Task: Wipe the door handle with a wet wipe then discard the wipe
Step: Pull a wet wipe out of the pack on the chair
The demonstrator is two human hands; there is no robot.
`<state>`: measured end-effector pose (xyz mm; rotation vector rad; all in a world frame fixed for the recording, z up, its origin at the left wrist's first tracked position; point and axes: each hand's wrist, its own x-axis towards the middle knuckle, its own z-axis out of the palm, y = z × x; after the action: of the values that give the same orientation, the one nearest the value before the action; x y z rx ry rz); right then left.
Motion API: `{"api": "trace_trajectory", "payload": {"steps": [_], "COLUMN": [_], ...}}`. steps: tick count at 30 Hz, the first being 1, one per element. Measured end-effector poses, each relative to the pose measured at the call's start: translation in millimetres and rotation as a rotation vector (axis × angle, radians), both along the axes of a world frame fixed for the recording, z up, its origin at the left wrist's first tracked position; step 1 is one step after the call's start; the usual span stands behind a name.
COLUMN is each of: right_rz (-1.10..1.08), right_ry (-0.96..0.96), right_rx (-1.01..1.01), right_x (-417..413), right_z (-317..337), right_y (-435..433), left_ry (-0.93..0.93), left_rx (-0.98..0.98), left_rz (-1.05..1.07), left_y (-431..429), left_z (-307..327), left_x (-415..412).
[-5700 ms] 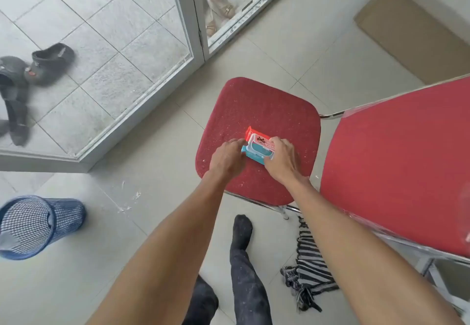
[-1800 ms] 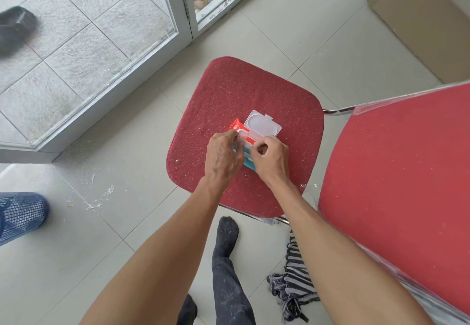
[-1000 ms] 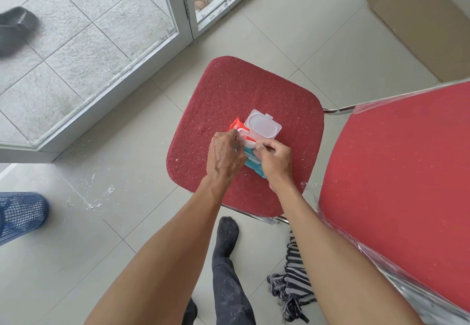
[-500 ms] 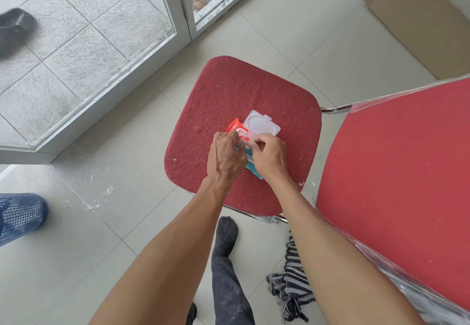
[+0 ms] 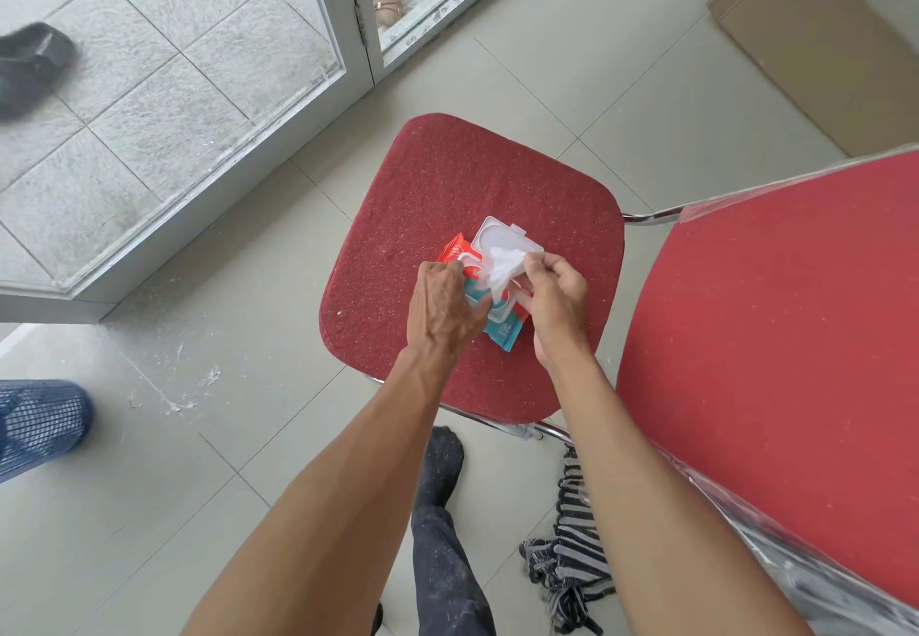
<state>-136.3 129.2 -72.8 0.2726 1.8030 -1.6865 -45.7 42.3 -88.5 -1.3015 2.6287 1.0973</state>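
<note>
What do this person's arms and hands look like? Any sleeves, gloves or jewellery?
Both arms are bare along all that shows: no sleeves. The left hand and right hand wear no gloves, and no rings, watch or bracelet show from this side. Veins stand out on the back of the left hand.

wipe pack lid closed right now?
No, the white flip lid stands open on the wet wipe pack, and the right hand is pulling a wet wipe out of the opening.

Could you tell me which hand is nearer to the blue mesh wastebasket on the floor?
Left. The left hand presses on the wipe pack on the side toward the blue mesh wastebasket; the right hand pulls a white wipe on the far side.
</note>
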Motion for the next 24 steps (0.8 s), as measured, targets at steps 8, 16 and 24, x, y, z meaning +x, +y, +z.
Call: {"api": "trace_trajectory", "payload": {"steps": [8,16,24], "right_rz": [-0.031,-0.127,-0.020], "right_ry": [0.180,0.256,0.174], "right_rx": [0.037,0.005,0.110], "right_x": [-1.3,-9.9,9.0], "right_z": [10.5,27.3,27.1], "right_y": [-1.3,3.2,1.4], "left_ry": [0.009,-0.036,-0.019], "left_rx": [-0.035,-0.073,0.049], "left_rz": [-0.055,-0.186,-0.190], "left_y": [4.3,8.7,-4.5], "left_z": [5.1,7.1,26.4], "left_x": [7.6,15.4,15.6]}}
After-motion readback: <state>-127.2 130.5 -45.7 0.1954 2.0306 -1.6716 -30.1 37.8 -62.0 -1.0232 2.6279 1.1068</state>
